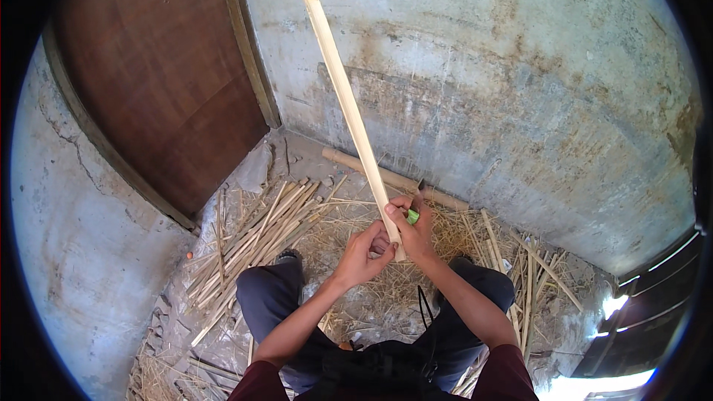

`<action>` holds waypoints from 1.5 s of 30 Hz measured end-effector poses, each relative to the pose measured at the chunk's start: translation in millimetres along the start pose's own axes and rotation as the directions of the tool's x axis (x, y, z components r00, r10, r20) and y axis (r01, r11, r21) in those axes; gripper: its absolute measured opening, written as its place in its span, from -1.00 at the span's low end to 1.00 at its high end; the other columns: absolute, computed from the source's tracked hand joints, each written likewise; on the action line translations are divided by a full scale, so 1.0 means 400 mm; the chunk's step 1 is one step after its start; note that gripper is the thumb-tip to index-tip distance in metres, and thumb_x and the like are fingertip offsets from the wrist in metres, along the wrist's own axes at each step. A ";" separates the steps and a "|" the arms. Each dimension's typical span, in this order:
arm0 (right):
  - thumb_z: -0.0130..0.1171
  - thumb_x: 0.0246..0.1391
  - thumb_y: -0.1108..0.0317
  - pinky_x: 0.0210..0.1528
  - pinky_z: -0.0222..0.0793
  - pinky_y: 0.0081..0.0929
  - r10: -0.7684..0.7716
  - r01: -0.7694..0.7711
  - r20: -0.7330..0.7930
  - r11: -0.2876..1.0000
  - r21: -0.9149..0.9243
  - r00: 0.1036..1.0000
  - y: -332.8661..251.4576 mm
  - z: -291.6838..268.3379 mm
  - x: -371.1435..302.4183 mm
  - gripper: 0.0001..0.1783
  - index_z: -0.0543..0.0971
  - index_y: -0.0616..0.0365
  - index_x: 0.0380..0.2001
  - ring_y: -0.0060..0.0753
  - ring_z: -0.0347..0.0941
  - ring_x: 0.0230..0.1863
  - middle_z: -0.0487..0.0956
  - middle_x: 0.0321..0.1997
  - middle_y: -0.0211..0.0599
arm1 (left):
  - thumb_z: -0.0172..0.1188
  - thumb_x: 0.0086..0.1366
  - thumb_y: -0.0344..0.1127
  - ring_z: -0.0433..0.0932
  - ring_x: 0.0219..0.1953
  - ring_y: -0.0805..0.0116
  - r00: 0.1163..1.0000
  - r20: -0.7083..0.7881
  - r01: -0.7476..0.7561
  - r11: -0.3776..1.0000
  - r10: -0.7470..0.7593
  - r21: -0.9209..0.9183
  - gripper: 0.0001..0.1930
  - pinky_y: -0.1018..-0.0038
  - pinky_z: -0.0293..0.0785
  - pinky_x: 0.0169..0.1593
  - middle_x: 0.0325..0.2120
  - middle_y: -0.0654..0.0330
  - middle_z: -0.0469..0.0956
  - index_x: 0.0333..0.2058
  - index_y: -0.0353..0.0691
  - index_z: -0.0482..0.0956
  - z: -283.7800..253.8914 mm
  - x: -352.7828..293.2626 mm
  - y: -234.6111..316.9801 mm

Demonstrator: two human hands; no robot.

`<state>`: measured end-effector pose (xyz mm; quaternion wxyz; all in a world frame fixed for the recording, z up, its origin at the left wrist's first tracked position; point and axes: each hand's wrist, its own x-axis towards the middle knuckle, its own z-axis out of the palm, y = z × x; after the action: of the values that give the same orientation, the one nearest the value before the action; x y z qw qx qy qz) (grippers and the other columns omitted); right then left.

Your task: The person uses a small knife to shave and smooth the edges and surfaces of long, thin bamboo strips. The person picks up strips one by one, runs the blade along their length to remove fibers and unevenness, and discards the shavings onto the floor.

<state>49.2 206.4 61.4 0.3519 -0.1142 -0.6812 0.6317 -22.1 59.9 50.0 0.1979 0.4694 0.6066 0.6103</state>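
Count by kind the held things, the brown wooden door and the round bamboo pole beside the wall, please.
Long pale bamboo strip: 1
Green-handled knife: 1
Round bamboo pole: 1
Brown wooden door: 1
Total: 4

Stained pale-blue plaster walls line the grey floor. A reddish-brown door stands by its far-left corner.

This looks like a rough, makeshift bamboo workshop: a stained, bare wall rises beyond the right hand, a pile of split sticks lies left of the left hand, more strips lie right of both, and straw-like shavings litter the floor below.
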 end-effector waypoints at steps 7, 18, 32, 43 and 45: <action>0.43 0.25 0.28 -0.42 0.22 -0.60 -0.051 0.073 0.207 0.992 -0.101 0.977 0.013 -0.003 0.039 -0.75 0.75 0.27 -0.17 -0.78 0.36 -0.46 0.62 -0.44 -0.51 | 0.33 0.27 -0.55 0.73 -0.42 0.35 0.999 -0.041 0.025 0.983 -0.017 0.183 -0.77 0.43 0.61 -0.35 -0.48 0.12 0.65 -0.15 -0.34 0.49 -0.061 -0.029 0.010; 0.42 0.25 0.38 -0.21 0.50 -0.54 -0.016 0.054 0.196 0.980 -0.190 0.980 -0.014 0.034 0.016 -0.74 0.69 0.31 -0.07 -0.71 0.55 -0.29 0.71 -0.22 -0.36 | -0.16 0.72 -0.20 0.37 -0.58 0.54 0.971 0.015 0.227 0.909 -0.237 -0.349 -0.72 0.49 0.34 -0.46 -0.56 0.32 0.43 -0.09 -0.26 0.44 -0.020 -0.080 -0.059; 0.28 0.28 0.51 -0.09 0.48 -0.28 -0.285 0.426 0.441 0.865 -0.264 0.851 -0.076 -0.005 0.004 -0.59 0.42 0.12 0.14 -0.30 0.58 -0.17 0.61 -0.18 -0.23 | -0.09 0.69 -0.21 0.36 -0.58 0.45 0.961 -0.196 0.185 0.979 -0.197 -0.079 -0.73 0.39 0.32 -0.43 -0.60 0.26 0.37 -0.14 -0.27 0.47 -0.072 -0.120 0.005; 0.40 0.20 0.33 -0.50 0.46 -0.36 -0.315 0.665 0.648 0.627 -0.406 0.693 -0.061 0.015 -0.025 -0.76 0.71 -0.06 -0.06 -0.32 0.58 -0.48 0.58 -0.32 -0.36 | -0.10 0.69 -0.26 0.34 -0.59 0.49 0.970 -0.169 0.171 0.985 -0.175 -0.035 -0.76 0.43 0.31 -0.45 -0.60 0.28 0.37 -0.12 -0.28 0.45 -0.100 -0.165 -0.009; 0.42 0.16 0.35 -0.49 0.48 -0.32 -0.341 0.698 0.663 0.599 -0.393 0.666 -0.048 0.018 -0.026 -0.75 0.72 -0.10 -0.08 -0.31 0.58 -0.48 0.57 -0.32 -0.40 | -0.10 0.70 -0.26 0.30 -0.61 0.55 0.972 -0.168 0.163 0.986 -0.165 -0.025 -0.76 0.48 0.28 -0.48 -0.63 0.34 0.35 -0.13 -0.28 0.45 -0.098 -0.169 -0.017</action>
<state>57.9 191.2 76.3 0.2695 0.1667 -0.9180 0.2383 -23.7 -15.5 27.9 0.1978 0.3628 0.6547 0.6329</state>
